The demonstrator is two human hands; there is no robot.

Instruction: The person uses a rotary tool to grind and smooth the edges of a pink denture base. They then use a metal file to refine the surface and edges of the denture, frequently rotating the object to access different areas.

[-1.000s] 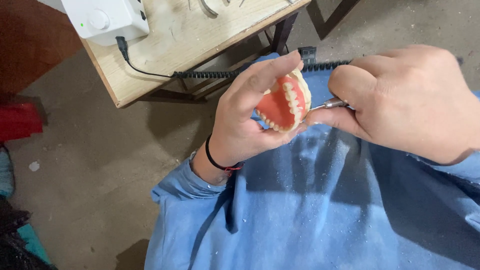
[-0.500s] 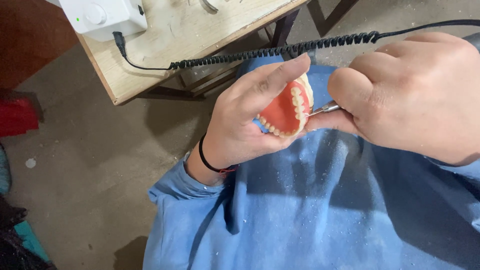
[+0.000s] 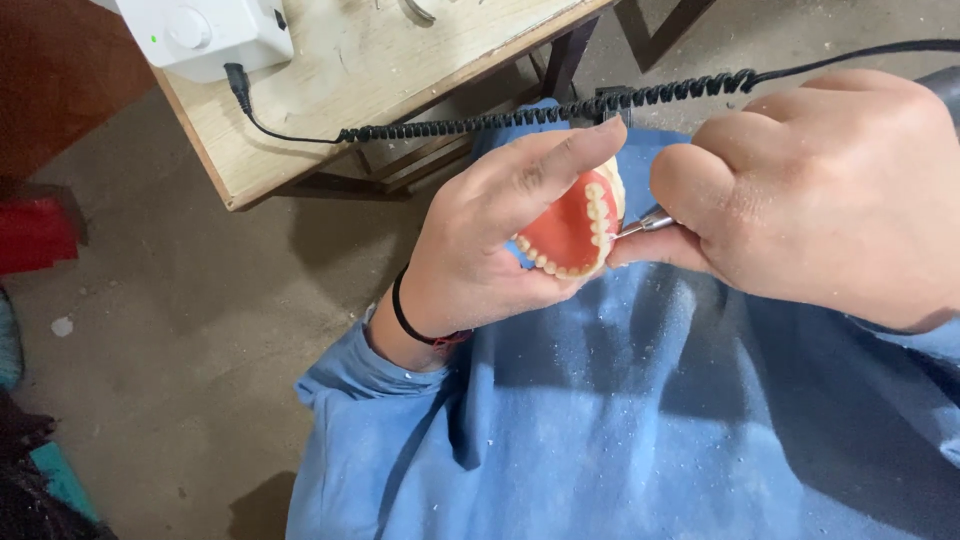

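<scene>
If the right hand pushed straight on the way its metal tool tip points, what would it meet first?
The right hand would drive the thin metal tool straight into the pink denture's row of pale teeth, which it apparently already touches.

— How much of the metal tool (image 3: pixel 648 221) shows?
— Only its tip; the right hand (image 3: pixel 830 200) covers the rest.
— And the denture (image 3: pixel 572 230)?
— Its near side sits behind the left hand (image 3: pixel 490 250) (thumb across it). The white box (image 3: pixel 205 32) is cut off by the top edge.
</scene>
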